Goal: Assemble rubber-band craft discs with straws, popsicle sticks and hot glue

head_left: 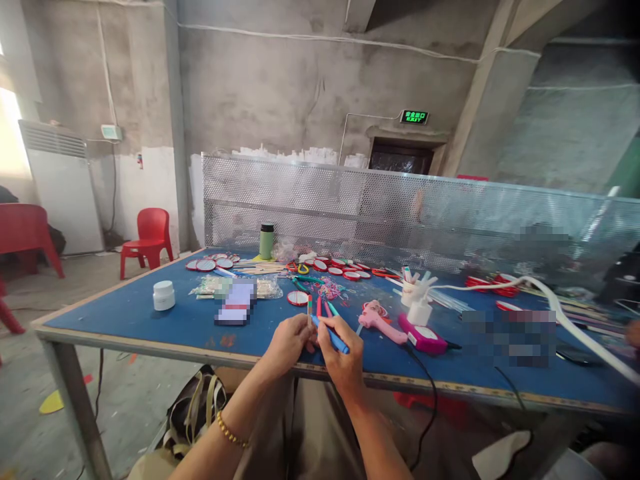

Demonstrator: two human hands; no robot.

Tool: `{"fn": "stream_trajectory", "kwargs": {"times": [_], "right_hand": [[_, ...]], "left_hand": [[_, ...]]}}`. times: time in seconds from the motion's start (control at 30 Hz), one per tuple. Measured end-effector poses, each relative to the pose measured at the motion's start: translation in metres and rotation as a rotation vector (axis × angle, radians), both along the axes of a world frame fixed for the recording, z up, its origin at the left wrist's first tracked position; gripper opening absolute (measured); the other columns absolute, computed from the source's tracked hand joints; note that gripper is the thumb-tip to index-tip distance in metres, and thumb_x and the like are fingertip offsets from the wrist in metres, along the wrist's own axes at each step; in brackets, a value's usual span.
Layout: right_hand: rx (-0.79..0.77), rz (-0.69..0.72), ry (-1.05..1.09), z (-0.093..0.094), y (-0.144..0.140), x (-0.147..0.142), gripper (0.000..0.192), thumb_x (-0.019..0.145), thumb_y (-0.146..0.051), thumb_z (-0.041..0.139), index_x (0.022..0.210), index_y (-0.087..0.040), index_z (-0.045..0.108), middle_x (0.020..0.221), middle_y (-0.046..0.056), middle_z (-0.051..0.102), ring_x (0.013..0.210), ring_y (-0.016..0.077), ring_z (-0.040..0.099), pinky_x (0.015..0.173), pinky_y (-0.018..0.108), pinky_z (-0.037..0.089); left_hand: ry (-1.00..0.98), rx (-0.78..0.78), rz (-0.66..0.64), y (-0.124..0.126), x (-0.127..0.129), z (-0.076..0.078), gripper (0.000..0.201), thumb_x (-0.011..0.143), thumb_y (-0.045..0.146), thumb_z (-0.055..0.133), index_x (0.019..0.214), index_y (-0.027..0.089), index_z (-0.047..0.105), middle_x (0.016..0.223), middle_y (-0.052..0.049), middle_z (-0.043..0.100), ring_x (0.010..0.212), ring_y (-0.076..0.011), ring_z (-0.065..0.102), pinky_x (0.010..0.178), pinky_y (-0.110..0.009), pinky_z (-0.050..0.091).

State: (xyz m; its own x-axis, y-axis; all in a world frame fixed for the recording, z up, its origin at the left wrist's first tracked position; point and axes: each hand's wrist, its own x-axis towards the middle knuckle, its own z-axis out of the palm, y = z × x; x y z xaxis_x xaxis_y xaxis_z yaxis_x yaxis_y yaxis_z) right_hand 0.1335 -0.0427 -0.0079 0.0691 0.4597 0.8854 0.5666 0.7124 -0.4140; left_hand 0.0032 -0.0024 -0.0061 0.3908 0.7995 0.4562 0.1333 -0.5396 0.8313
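Leftmost, a white jar (164, 295) stands on the blue surface (125, 320). Near its front edge the left hand (289, 343) grips several coloured sticks (320, 308) upright, while the right hand (345, 357) pinches a blue stick (333, 339). Just right lies a pink glue gun (383, 321).

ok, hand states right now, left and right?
Left hand: closed on coloured sticks.
Right hand: closed on a blue stick, over the blue table.
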Motion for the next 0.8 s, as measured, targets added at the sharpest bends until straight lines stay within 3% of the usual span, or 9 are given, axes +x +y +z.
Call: {"fn": "stream_trajectory", "kwargs": {"times": [0.8], "right_hand": [[0.002, -0.01, -0.002, -0.0019, 0.0019, -0.0001, 0.012, 0.091, -0.02, 0.053, 0.088, -0.018, 0.065, 0.076, 0.002, 0.063, 0.071, 0.0145, 0.06, 0.069, 0.026, 0.048]], "left_hand": [[0.012, -0.002, 0.015, -0.0001, 0.0001, 0.0007, 0.027, 0.088, 0.035, 0.044, 0.068, 0.019, 0.051, 0.059, 0.002, 0.061, 0.056, -0.014, 0.06, 0.057, -0.023, 0.039]]}}
